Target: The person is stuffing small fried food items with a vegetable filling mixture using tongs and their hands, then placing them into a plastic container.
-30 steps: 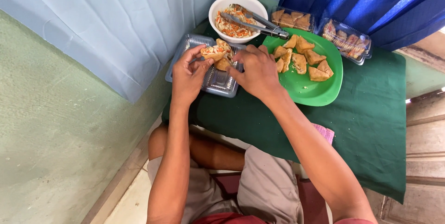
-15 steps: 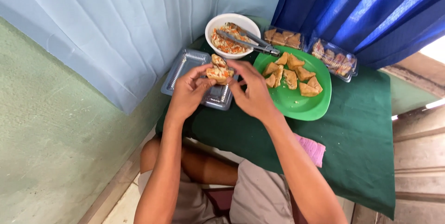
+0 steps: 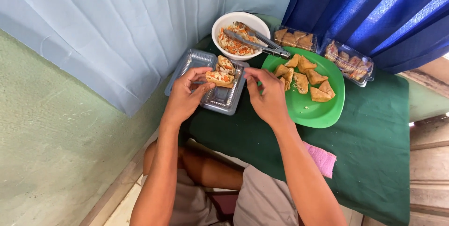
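- A counter point(image 3: 374, 160) draped in smooth dark green cloth fills the right side, set against a pale blue pleated curtain and a deep blue curtain.
- A round, glossy green plastic plate point(image 3: 318, 114) lies on the cloth, holding about seven golden-brown, wedge-shaped fried tofu pieces point(image 3: 306, 78).
- A round white bowl point(image 3: 224, 25) stands behind the plate, part-filled with shredded orange and white vegetable filling; a pair of metal tongs point(image 3: 257, 41) rests across its rim, tips reaching the plate.
- One clear, ribbed rectangular plastic tray point(image 3: 224, 100) lies open at the counter's left edge, with one stuffed tofu point(image 3: 225, 62) lying in it.
- Two closed clear plastic boxes of brown pieces point(image 3: 294, 39) point(image 3: 351, 62) line the back by the blue curtain.
- A pink textured cloth point(image 3: 322, 158) hangs at the counter's near edge.
- The left hand point(image 3: 184, 97) pinches a second stuffed tofu piece point(image 3: 219, 78) between thumb and fingertips, just above the tray.
- The right hand point(image 3: 266, 97) hovers beside it, over the tray's right edge, fingers loosely curled and holding nothing that shows.
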